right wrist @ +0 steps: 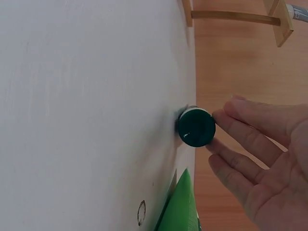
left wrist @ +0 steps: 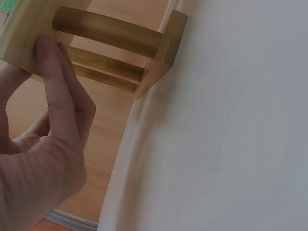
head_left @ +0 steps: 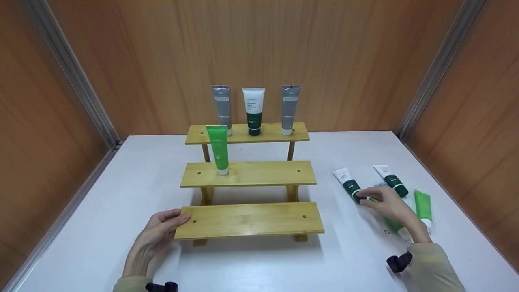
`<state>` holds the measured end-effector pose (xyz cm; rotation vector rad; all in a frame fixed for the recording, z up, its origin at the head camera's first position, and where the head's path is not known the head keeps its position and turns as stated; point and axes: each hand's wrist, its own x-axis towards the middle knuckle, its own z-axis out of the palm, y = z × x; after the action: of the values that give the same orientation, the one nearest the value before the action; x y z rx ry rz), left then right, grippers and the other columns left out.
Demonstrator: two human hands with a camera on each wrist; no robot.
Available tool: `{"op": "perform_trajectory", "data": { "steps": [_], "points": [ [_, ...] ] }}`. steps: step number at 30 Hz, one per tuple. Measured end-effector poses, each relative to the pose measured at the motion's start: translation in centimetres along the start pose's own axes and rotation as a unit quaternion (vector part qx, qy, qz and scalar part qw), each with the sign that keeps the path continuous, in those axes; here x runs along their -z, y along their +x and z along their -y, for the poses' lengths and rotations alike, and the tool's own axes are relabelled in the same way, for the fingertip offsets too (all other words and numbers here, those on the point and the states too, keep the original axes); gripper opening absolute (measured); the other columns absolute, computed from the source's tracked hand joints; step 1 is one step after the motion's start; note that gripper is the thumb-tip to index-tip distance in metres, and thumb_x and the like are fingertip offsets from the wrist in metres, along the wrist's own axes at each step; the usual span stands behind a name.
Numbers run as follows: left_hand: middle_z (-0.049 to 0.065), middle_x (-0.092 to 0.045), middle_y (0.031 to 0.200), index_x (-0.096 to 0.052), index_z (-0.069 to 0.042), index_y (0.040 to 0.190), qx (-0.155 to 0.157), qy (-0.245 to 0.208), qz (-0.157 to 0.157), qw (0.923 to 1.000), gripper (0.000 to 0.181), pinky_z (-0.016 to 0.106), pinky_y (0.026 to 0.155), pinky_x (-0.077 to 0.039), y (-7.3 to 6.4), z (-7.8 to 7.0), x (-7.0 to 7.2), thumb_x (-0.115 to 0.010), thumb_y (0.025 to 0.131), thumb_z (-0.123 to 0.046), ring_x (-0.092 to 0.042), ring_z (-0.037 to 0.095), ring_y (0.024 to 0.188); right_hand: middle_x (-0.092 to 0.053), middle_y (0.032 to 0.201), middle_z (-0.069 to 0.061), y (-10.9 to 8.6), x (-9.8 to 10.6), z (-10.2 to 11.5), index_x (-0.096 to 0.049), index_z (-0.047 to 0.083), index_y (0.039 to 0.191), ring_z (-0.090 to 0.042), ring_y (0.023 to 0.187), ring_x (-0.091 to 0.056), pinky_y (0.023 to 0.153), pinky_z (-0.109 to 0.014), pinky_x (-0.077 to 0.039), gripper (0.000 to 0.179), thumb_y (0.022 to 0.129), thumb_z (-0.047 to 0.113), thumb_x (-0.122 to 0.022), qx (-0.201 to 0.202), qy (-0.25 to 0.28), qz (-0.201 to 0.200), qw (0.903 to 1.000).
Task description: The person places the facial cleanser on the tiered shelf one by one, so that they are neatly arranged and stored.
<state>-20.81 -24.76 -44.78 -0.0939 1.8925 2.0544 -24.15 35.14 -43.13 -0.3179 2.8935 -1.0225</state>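
Observation:
A three-tier wooden display stand (head_left: 249, 221) stands on the white table. My left hand (head_left: 155, 231) pinches the left end of its lowest board, with the fingers under the edge in the left wrist view (left wrist: 57, 106). At the right, a white tube with a dark green lower part (head_left: 346, 180) lies on the table. My right hand (head_left: 385, 204) is at its capped end, fingers loosely bent and not closed round it. In the right wrist view, fingertips meet or nearly meet the round dark green cap (right wrist: 196, 127); contact is hard to tell.
Two grey tubes (head_left: 290, 107) and a white-and-green tube (head_left: 254, 109) stand on the top tier. One green tube (head_left: 219, 148) stands at the middle tier's left. Beside my right hand lie another white-and-green tube (head_left: 392, 181) and green tubes (head_left: 423, 205), one partly hidden.

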Motion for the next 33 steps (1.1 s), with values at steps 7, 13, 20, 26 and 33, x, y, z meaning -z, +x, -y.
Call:
{"op": "perform_trajectory", "data": {
  "steps": [7, 13, 20, 26, 33],
  "points": [
    [-0.002, -0.074, 0.107, -0.043, 0.012, 0.142, 0.001, 0.008, -0.007, 0.9999, 0.062, 0.021, 0.091, -0.060, 0.0, 0.0, -0.1, -0.070, 0.096, -0.020, -0.073, 0.010, 0.099, -0.073, 0.114, -0.022, 1.2, -0.4, -0.5, -0.061, -0.006, 0.130, -0.042, 0.119, -0.065, 0.105, -0.057, -0.052, 0.039, 0.094, 0.005, -0.067, -0.019, 0.027, -0.063, 0.9975],
    [-0.002, -0.075, 0.104, -0.054, 0.005, 0.136, 0.006, 0.000, -0.016, 0.9998, 0.051, 0.021, 0.089, -0.061, 0.0, 0.0, -0.1, -0.071, 0.095, -0.019, -0.073, 0.009, 0.097, -0.071, 0.110, -0.025, 2.8, -0.7, -0.7, -0.062, -0.007, 0.126, -0.040, 0.109, -0.068, 0.096, -0.051, -0.057, 0.036, 0.092, 0.002, -0.068, -0.036, 0.018, -0.097, 0.9945],
    [-0.002, -0.075, 0.104, -0.054, 0.005, 0.135, 0.006, -0.006, -0.005, 1.0000, 0.049, 0.021, 0.089, -0.061, 0.0, -0.1, 0.0, -0.070, 0.095, -0.018, -0.074, 0.010, 0.098, -0.067, 0.109, -0.023, 3.8, -0.8, -0.7, -0.063, -0.005, 0.126, -0.038, 0.107, -0.065, 0.090, -0.044, -0.056, 0.036, 0.093, 0.009, -0.068, -0.079, -0.002, -0.098, 0.9921],
    [-0.002, -0.074, 0.106, -0.050, 0.007, 0.137, 0.005, -0.005, -0.005, 1.0000, 0.054, 0.020, 0.090, -0.060, -0.1, -0.2, 0.0, -0.070, 0.095, -0.019, -0.073, 0.009, 0.099, -0.065, 0.115, -0.023, 4.4, -0.7, -0.6, -0.062, -0.003, 0.129, -0.037, 0.109, -0.063, 0.089, -0.043, -0.055, 0.041, 0.094, 0.018, -0.070, -0.105, -0.012, -0.077, 0.9914],
    [-0.003, -0.075, 0.105, -0.056, 0.004, 0.132, -0.006, -0.016, 0.018, 0.9997, 0.042, 0.021, 0.091, -0.060, -0.2, 0.0, 0.2, -0.068, 0.097, -0.015, -0.074, 0.010, 0.099, -0.062, 0.127, -0.029, 4.9, -0.3, -0.6, -0.057, -0.006, 0.134, -0.039, 0.112, -0.063, 0.091, -0.045, -0.057, 0.051, 0.093, 0.022, -0.071, -0.117, -0.009, -0.037, 0.9924]
  ]
}}
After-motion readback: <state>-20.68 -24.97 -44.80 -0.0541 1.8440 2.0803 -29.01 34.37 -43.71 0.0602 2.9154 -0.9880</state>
